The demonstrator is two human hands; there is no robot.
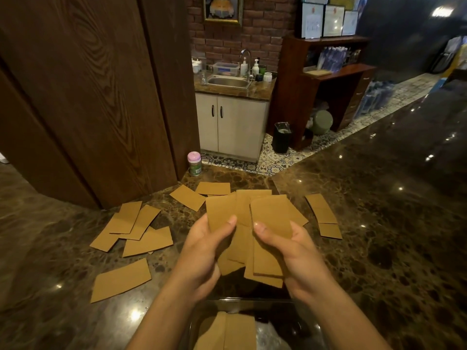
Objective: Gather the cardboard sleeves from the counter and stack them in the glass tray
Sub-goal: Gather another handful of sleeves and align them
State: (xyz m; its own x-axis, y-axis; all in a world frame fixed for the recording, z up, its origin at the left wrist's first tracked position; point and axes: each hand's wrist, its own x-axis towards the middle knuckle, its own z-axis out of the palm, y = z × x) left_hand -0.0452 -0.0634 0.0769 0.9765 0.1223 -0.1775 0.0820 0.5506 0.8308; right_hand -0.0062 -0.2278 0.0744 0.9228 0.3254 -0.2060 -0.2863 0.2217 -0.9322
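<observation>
Both hands hold a loose fan of flat brown cardboard sleeves (pixel 252 223) above the dark marble counter. My left hand (pixel 204 251) pinches the left part of the bunch, my right hand (pixel 295 251) grips the right part. The glass tray (pixel 300 324) sits at the near edge below my wrists, with a few sleeves (pixel 232 332) lying in it. Loose sleeves lie on the counter: a pile at left (pixel 136 231), one nearer left (pixel 121 280), two beyond the hands (pixel 199 194), two at right (pixel 324 215).
A small can with a pink lid (pixel 194 163) stands at the counter's far edge beside a wooden pillar (pixel 83 97). Beyond the counter are a sink cabinet (pixel 231 122), a black bin (pixel 281 137) and wooden shelves (pixel 328 79).
</observation>
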